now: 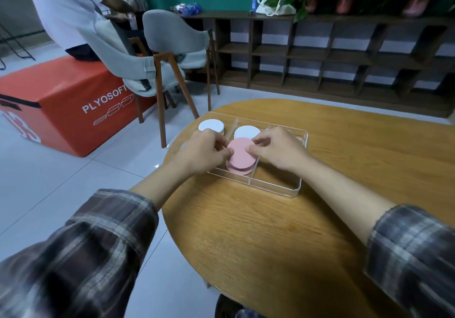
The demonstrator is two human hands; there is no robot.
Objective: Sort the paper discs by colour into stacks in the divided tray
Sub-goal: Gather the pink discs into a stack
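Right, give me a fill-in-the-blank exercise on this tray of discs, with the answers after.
1. Both hands, the left hand and the right hand, pinch the top disc of the ____ stack.
2. The two far compartments of the clear tray hold stacks topped with ____ discs.
3. The tray rests on a ____ table.
4. The near right compartment of the tray is ____.

Answers: pink; white; wooden; empty
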